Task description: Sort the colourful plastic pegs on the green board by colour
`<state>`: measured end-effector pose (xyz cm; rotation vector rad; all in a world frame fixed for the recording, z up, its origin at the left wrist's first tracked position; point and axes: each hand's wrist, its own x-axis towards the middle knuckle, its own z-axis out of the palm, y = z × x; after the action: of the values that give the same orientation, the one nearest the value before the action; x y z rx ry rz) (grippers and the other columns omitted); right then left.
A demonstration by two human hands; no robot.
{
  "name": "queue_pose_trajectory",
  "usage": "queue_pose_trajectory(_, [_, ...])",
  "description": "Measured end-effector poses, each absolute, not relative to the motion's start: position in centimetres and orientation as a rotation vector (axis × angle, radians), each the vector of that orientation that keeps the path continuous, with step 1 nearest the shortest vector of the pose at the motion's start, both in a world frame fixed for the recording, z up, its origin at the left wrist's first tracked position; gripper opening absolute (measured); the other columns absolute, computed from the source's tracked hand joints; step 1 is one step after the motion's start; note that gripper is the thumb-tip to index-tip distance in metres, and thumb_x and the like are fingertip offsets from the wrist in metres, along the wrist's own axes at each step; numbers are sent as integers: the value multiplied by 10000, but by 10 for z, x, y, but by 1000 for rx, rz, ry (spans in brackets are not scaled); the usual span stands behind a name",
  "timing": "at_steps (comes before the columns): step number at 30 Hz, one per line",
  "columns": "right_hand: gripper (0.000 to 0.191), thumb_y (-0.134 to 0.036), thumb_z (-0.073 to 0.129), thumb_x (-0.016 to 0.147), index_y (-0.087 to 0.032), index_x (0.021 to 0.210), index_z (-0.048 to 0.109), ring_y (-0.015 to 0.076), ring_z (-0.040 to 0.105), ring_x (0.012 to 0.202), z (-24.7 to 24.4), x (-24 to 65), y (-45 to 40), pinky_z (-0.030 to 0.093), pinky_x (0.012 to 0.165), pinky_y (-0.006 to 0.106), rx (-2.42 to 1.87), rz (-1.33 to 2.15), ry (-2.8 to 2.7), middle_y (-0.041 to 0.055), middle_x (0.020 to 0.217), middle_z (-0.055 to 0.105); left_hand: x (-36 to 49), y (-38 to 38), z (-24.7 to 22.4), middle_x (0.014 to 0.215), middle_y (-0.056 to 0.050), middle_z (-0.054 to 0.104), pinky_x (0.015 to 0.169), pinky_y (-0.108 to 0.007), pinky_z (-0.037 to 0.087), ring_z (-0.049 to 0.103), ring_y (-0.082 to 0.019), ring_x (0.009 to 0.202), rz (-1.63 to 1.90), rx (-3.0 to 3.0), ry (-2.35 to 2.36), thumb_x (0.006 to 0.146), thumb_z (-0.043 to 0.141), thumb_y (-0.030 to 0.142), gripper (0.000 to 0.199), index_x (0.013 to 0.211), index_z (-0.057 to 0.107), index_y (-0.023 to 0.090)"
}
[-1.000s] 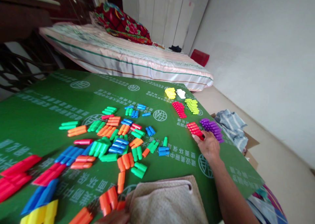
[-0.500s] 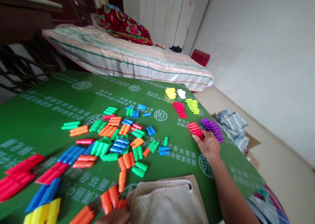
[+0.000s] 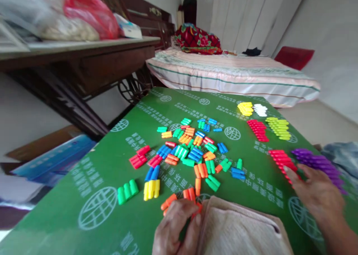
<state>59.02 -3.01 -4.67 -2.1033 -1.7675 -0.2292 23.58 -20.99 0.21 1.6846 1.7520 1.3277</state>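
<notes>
My left hand [image 3: 176,227] is at the near edge of the scattered pieces, fingers curled and thumb close to the index finger. An orange plastic piece [image 3: 199,208] shows at its fingertips. More orange tube-like pieces [image 3: 169,201] lie just beyond it. A folded beige cloth [image 3: 240,229] lies right beside this hand. On the right, my right hand [image 3: 316,191] has thumb and fingers around the near end of a row of red plastic pieces [image 3: 279,159]; the palm partly hides that end. Purple pieces [image 3: 316,161] lie in a group just past its fingers.
Green, blue, orange and red pieces [image 3: 192,154] are strewn over the green board [image 3: 106,173]. Yellow [image 3: 245,108], white [image 3: 260,109], red [image 3: 257,130] and lime pieces [image 3: 279,128] form separate groups at the far right. A bed [image 3: 223,70] stands behind, a sewing-machine table [image 3: 112,61] at left.
The view has swung left, so the board's contents appear farther right and the left table shows. More of my left hand is visible, at the orange pieces. My right hand stays at the red row.
</notes>
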Motion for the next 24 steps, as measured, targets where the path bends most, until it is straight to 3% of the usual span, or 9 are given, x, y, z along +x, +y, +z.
queue_pose_trajectory(3, [473, -641, 453, 752, -269, 886, 714, 324, 654, 860, -44, 585, -36, 476, 654, 450, -1980, -215, -1760, 173, 956, 702, 208, -200, 9, 878, -24, 692, 711, -240, 536, 657, -163, 797, 1376, 1701, 1955, 856, 581, 299, 119, 897, 685, 258])
queue_pose_trajectory(6, [460, -689, 432, 757, -326, 845, 701, 302, 660, 815, -35, 571, -46, 471, 619, 428, -1866, -193, -1791, 140, 912, 699, 171, -180, 19, 870, -45, 684, 762, -265, 520, 643, -180, 827, 1314, 1723, 2201, 867, 540, 365, 215, 908, 676, 204])
queue_pose_trajectory(10, [463, -726, 431, 763, -341, 800, 687, 264, 658, 689, -24, 551, -57, 467, 568, 400, -1754, -182, -1841, 103, 880, 709, 134, -146, 38, 1068, -109, 663, 881, -366, 498, 599, -276, 1038, 540, 1638, 2651, 892, 382, 318, 349, 1068, 642, 164])
queue_pose_trajectory(12, [497, -729, 428, 776, -309, 831, 687, 254, 658, 663, -20, 541, -61, 484, 587, 398, -1713, -173, -1844, 89, 910, 723, 127, -131, 45, 1098, -103, 651, 865, -365, 500, 602, -279, 1046, 145, 1638, 2632, 901, 336, 291, 358, 1096, 615, 182])
queue_pose_trajectory(14, [529, -721, 419, 791, -273, 868, 689, 253, 664, 663, -16, 532, -66, 503, 621, 402, -1673, -139, -1849, 82, 934, 728, 127, -120, 47, 1056, -119, 660, 835, -372, 506, 628, -288, 997, -23, 1636, 2576, 894, 347, 287, 330, 1045, 620, 178])
queue_pose_trajectory(20, [500, -672, 458, 819, -240, 910, 694, 253, 689, 757, -6, 517, -78, 524, 771, 409, -1572, -87, -1873, 76, 950, 733, 125, -100, 43, 940, -156, 683, 791, -377, 506, 654, -311, 932, -161, 1629, 2468, 829, 453, 259, 253, 963, 650, 174])
queue_pose_trajectory(24, [484, -657, 473, 832, -232, 896, 698, 249, 697, 798, -5, 513, -83, 531, 797, 406, -1525, -83, -1865, 68, 932, 741, 121, -92, 47, 823, -121, 680, 734, -337, 492, 653, -281, 839, -156, 1639, 2419, 765, 529, 250, 197, 889, 668, 188])
